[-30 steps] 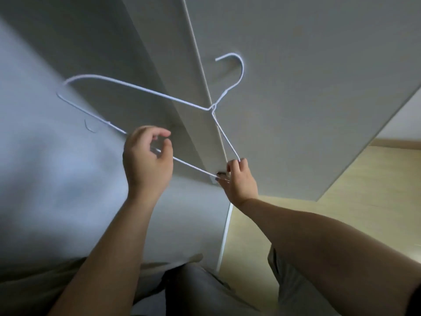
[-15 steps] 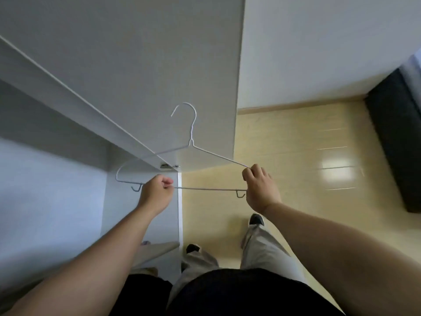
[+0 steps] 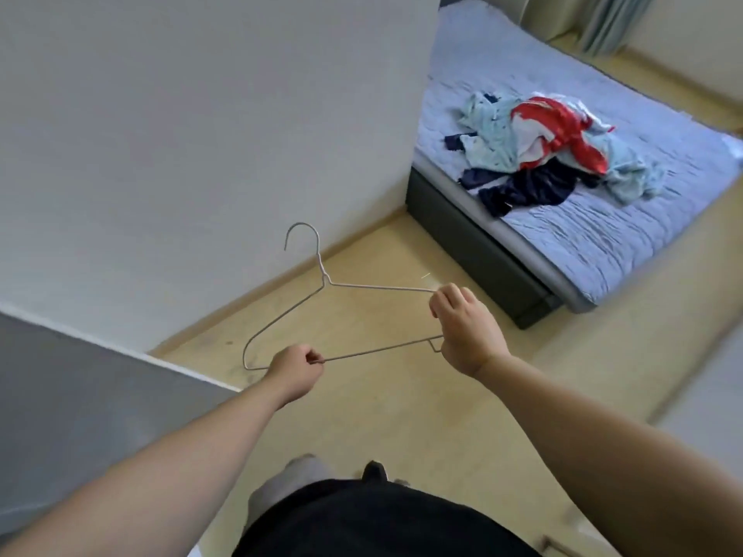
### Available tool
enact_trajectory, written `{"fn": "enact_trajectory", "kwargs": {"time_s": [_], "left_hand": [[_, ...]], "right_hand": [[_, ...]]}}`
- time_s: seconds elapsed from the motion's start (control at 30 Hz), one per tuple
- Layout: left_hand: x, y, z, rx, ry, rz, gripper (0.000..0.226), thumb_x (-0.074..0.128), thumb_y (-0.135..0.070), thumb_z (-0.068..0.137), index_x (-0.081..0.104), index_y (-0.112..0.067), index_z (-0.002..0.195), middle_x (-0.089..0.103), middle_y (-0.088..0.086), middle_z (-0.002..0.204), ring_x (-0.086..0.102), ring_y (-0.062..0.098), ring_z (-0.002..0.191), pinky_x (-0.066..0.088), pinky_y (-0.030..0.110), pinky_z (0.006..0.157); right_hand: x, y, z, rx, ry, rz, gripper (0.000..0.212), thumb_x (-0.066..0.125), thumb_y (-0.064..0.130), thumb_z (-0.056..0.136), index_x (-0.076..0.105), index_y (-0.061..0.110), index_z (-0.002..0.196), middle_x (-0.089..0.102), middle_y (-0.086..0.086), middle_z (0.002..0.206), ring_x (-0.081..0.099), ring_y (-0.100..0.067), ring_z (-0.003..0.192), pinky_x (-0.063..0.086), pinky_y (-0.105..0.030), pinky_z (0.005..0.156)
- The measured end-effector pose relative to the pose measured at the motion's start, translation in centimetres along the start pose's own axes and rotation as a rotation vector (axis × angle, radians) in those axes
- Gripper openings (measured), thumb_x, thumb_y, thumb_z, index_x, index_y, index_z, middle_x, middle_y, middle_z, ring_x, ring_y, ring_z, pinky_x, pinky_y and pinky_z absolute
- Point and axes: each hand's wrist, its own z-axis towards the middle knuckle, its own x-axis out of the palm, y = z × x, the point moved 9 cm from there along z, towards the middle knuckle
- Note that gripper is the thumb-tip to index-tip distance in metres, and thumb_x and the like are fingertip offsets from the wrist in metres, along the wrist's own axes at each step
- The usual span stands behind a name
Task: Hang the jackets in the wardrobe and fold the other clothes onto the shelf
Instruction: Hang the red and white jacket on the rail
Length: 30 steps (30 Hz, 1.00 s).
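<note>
- The pale wall point(image 3: 201, 154) fills the upper left of the view, with its corner ending just where the bed begins.
- The wooden floor point(image 3: 382, 416) runs from the wall's skirting to the person's feet and on past the bed.
- The bed point(image 3: 595, 251), with a lilac quilted cover on a dark base, stands to the upper right, well apart from the person.
- A grey panel point(image 3: 80, 396) crosses the lower left (probably a side or door of the wardrobe, though its inside is not in view).
- The pile of clothes point(image 3: 538, 154) lies heaped and unsorted on the bed. It shows pale blue, red-and-white and navy pieces, and I cannot tell which of them are jackets.
- A thin wire hanger point(image 3: 382, 348) is held out in front of the body, above the floor, with its hook up and nothing on it.
- The right hand point(image 3: 466, 327) has its fingers curled round the hanger's right shoulder end.
- The left hand point(image 3: 295, 373) pinches the bottom bar near its left bend.
- As for progress, the task looks barely begun. A hanger is ready, but no garment is on it, and nothing in view is hung or folded. What remains is to pick a jacket from the pile, hang it in the wardrobe, do the same for any other jackets, and fold the rest onto the shelf.
</note>
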Motion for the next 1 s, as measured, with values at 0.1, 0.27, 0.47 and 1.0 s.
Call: {"fn": "enact_trajectory", "kwargs": {"time_s": [0.1, 0.27, 0.47, 1.0], "left_hand": [[2.1, -7.8, 5.0, 0.047, 0.062, -0.031, 0.013, 0.06, -0.01, 0.089, 0.067, -0.019, 0.094, 0.072, 0.002, 0.089, 0.063, 0.016, 0.076, 0.043, 0.022, 0.059], [4.6, -19.8, 15.0, 0.13, 0.083, -0.211, 0.015, 0.06, -0.008, 0.092, 0.06, -0.02, 0.101, 0.067, 0.006, 0.099, 0.068, 0.016, 0.066, 0.051, 0.029, 0.066], [6.3, -38.1, 27.0, 0.279, 0.045, -0.29, 0.016, 0.06, -0.027, 0.095, 0.051, -0.024, 0.108, 0.059, 0.004, 0.115, 0.072, 0.022, 0.071, 0.06, 0.048, 0.083], [18.7, -74.6, 45.2, 0.531, 0.149, -0.056, 0.025, 0.056, -0.034, 0.102, 0.061, -0.015, 0.116, 0.07, 0.001, 0.097, 0.07, 0.02, 0.074, 0.053, 0.023, 0.063]], "right_hand": [[-1.7, -6.8, 0.0, 0.143, -0.034, -0.018, 0.048, 0.058, -0.011, 0.048, 0.053, 0.01, 0.091, 0.052, -0.01, 0.099, 0.047, -0.033, 0.079, 0.044, -0.04, 0.062], [-2.5, -17.3, 1.9, 0.395, -0.075, -0.007, 0.047, 0.061, -0.012, 0.05, 0.053, 0.008, 0.092, 0.052, -0.011, 0.098, 0.046, -0.034, 0.076, 0.047, -0.045, 0.059], [-5.4, -29.7, 8.0, 0.572, -0.1, -0.071, 0.046, 0.077, -0.001, 0.057, 0.056, 0.007, 0.098, 0.055, -0.012, 0.1, 0.05, -0.035, 0.082, 0.043, -0.04, 0.061], [-6.3, -57.0, 18.4, 0.76, -0.027, -0.027, 0.045, 0.065, -0.01, 0.059, 0.058, 0.008, 0.099, 0.056, -0.013, 0.101, 0.053, -0.036, 0.084, 0.041, -0.039, 0.067]]}}
